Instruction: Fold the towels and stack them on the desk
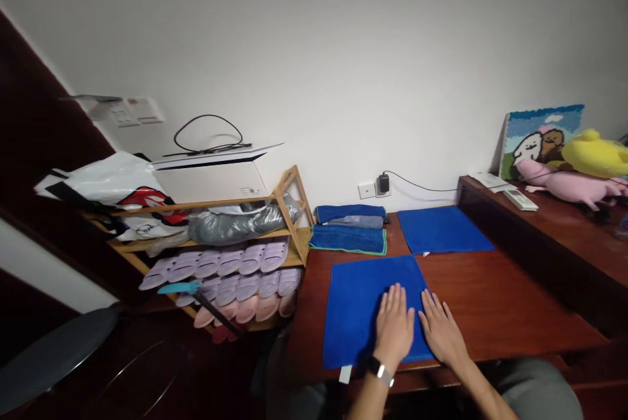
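A blue cloth (pixel 350 309) lies spread flat near the front of the brown wooden table (pixel 510 302), a white tag at its lower edge. My left hand (pixel 394 325) rests flat on this cloth, fingers stretched forward. At the cloth's right edge my right hand (pixel 442 330) lies palm down, also with its fingers extended. Neither hand grasps anything. Farther back, a second blue cloth (pixel 444 229) is laid out flat. To its left are a folded blue cloth with green edging (pixel 348 240) and a folded blue and grey cloth (pixel 350 214) behind it.
A wooden rack (pixel 294 210) with several slippers (pixel 230 260) stands left of the table, a white box (pixel 210 181) on top. A black plug (pixel 384 182) sits in the wall socket. On the raised right ledge are a remote control (pixel 520 200) and plush toys (pixel 569 184).
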`<state>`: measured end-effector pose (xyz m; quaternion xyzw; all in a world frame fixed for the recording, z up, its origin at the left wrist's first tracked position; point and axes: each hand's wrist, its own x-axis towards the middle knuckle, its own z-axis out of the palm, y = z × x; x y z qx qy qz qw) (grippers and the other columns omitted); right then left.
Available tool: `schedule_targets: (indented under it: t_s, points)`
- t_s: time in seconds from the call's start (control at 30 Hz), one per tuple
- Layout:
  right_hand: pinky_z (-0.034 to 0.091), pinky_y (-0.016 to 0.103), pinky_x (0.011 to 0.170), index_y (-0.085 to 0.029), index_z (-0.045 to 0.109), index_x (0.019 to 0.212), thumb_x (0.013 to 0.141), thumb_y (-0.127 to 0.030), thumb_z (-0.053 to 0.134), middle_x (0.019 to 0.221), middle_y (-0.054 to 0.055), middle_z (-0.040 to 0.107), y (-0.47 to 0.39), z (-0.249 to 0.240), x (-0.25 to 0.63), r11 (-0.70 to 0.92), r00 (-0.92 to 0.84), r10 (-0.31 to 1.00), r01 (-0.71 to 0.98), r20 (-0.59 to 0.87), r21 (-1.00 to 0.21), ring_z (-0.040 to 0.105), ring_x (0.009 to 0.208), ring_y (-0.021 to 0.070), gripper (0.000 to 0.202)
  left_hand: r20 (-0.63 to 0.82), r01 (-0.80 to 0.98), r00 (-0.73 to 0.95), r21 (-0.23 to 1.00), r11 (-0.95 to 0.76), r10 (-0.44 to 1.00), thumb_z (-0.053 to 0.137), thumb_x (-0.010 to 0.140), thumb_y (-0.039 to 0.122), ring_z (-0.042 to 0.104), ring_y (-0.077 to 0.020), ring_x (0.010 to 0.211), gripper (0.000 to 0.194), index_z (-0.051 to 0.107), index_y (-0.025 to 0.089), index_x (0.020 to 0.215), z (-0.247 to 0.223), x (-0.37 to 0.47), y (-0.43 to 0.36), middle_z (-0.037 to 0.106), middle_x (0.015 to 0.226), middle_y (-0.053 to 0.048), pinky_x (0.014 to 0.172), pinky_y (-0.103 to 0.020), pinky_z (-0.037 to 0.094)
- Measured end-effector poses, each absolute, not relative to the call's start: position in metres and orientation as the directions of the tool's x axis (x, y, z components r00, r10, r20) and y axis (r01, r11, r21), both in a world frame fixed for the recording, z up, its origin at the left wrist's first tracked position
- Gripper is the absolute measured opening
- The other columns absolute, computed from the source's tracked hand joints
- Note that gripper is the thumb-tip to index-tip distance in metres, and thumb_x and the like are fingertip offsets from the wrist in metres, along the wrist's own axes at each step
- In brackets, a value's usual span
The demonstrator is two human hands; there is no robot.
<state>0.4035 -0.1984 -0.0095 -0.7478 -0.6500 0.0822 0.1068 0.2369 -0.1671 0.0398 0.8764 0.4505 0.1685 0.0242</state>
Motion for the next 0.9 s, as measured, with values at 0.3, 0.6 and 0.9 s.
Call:
schedule_targets:
  t_s: [0.3,0.6,0.9]
  points:
    - [0.015,0.046,0.129,-0.013,0.025,0.164,0.103,-0.049,0.016,0.169,0.004,0.025,-0.199,-0.010,0.404,-0.144,0.153,0.988,0.953,0.016,-0.266,0.019,0.158,0.0228,0.071,0.253,0.877,0.397,0.181,-0.446,0.882,0.028,0.108,0.041,0.031,-0.0270,0.154,0.058,0.030,0.021,0.162,0.003,0.192,-0.151,0.034,0.166,-0.008,0.125,-0.054,0.032]
    - [0.016,0.047,0.129,-0.012,0.027,0.163,0.103,-0.050,0.017,0.168,0.005,0.029,-0.200,-0.019,0.404,-0.155,0.165,0.986,0.960,0.025,-0.232,0.021,0.158,0.0239,0.072,0.378,0.981,0.154,0.049,-0.186,0.913,0.028,0.107,0.037,0.042,-0.0258,0.149,0.059,0.029,0.016,0.163,-0.022,0.058,-0.147,0.043,0.162,-0.012,0.122,-0.049,0.036]
    - [0.014,0.043,0.129,-0.014,0.018,0.165,0.106,-0.046,0.011,0.172,0.003,0.018,-0.105,0.028,0.414,-0.166,0.164,0.986,0.949,-0.028,-0.269,0.015,0.159,0.0217,0.068,0.394,0.980,0.145,0.066,-0.186,0.907,0.029,0.107,0.039,0.041,-0.0260,0.150,0.059,0.030,0.018,0.162,-0.019,0.065,-0.149,0.043,0.162,-0.011,0.123,-0.050,0.036]
